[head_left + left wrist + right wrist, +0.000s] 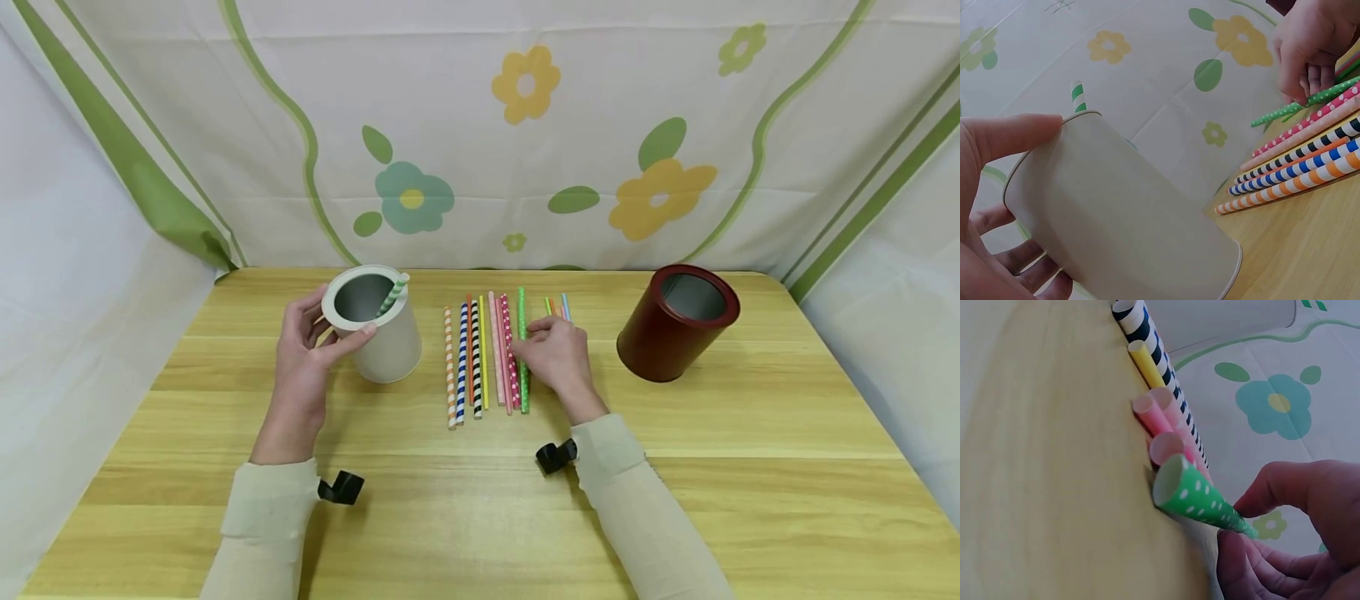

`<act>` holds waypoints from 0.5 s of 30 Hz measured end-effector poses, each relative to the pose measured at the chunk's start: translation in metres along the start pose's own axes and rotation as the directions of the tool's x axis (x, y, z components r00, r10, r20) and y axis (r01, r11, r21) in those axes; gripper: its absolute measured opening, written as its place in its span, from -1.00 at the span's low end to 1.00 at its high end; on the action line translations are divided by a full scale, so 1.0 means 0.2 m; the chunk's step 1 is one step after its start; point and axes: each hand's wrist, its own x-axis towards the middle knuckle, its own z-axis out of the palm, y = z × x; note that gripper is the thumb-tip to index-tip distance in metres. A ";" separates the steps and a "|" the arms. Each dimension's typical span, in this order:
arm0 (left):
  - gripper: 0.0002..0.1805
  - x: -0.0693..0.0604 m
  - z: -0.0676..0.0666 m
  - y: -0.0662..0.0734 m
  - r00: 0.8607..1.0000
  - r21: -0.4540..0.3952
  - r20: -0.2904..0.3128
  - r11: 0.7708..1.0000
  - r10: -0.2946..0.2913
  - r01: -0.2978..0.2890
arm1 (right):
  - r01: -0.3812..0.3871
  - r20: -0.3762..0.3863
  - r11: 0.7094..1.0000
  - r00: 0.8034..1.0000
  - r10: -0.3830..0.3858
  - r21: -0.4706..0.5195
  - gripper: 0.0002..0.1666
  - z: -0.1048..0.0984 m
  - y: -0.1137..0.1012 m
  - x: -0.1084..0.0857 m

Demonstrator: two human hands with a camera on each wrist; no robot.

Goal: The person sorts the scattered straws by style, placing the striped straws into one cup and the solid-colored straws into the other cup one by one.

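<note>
A white can with a green-striped straw standing in it is at the left; my left hand grips it round the rim, thumb on the near side. In the left wrist view the can fills the lower left. My right hand pinches the green dotted straw between thumb and fingers, at the right end of a row of straws. The right wrist view shows this straw from its near end, beside pink straws.
A dark red can stands at the right. Orange-striped, blue-striped, black-striped and yellow straws lie between the hands. Several short straw ends show behind my right hand. A flowered curtain hangs behind the table.
</note>
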 end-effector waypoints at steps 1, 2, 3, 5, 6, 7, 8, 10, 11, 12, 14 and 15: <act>-0.16 0.00 0.00 0.00 1.000 0.000 0.000 1.000 0.000 0.000 | 0.003 -0.003 1.000 1.000 -0.003 0.018 -0.50 -0.01 0.00 0.00; -0.16 0.00 0.00 0.00 1.000 -0.001 -0.001 1.000 0.001 -0.001 | 0.007 -0.008 0.999 1.000 -0.007 0.036 -0.50 -0.01 -0.01 0.00; -0.16 0.00 0.00 0.00 1.000 -0.002 -0.001 1.000 0.001 -0.001 | 0.012 -0.014 0.999 1.000 -0.012 0.052 -0.49 -0.02 -0.01 0.00; -0.16 0.00 0.00 0.00 1.000 -0.003 -0.001 1.000 0.001 -0.001 | 0.020 -0.018 0.996 1.000 -0.019 0.086 -0.49 -0.03 -0.01 0.00; -0.16 0.00 0.00 0.00 1.000 -0.004 -0.001 1.000 0.001 -0.001 | 0.024 -0.022 0.995 1.000 -0.022 0.099 -0.50 -0.03 -0.02 -0.01; -0.16 0.00 0.00 0.00 1.000 -0.006 -0.001 1.000 0.001 -0.001 | 0.027 -0.026 0.993 0.999 -0.024 0.114 -0.50 -0.04 -0.02 -0.01; -0.16 0.00 0.00 0.00 1.000 -0.006 -0.001 1.000 0.001 -0.001 | 0.030 -0.031 0.991 0.999 -0.026 0.129 -0.50 -0.04 -0.02 -0.01; -0.16 0.00 0.00 0.00 1.000 -0.006 0.000 1.000 0.002 -0.002 | 0.040 -0.039 0.985 0.999 -0.033 0.170 -0.50 -0.05 -0.03 -0.01; -0.16 0.00 0.00 0.00 1.000 -0.006 0.000 1.000 0.002 -0.002 | 0.048 -0.048 0.980 0.998 -0.040 0.191 -0.50 -0.06 -0.03 -0.02; -0.15 0.00 0.00 0.00 1.000 -0.005 0.000 1.000 0.002 -0.002 | 0.056 -0.053 0.975 0.998 -0.046 0.217 -0.49 -0.06 -0.04 -0.02; -0.15 0.00 0.00 0.00 1.000 -0.003 0.000 1.000 0.002 -0.002 | 0.074 -0.062 0.956 0.996 -0.059 0.283 -0.48 -0.07 -0.05 -0.02; -0.15 0.00 0.00 0.00 1.000 -0.003 0.000 1.000 0.002 -0.002 | 0.085 -0.065 0.943 0.996 -0.067 0.322 -0.48 -0.07 -0.05 -0.03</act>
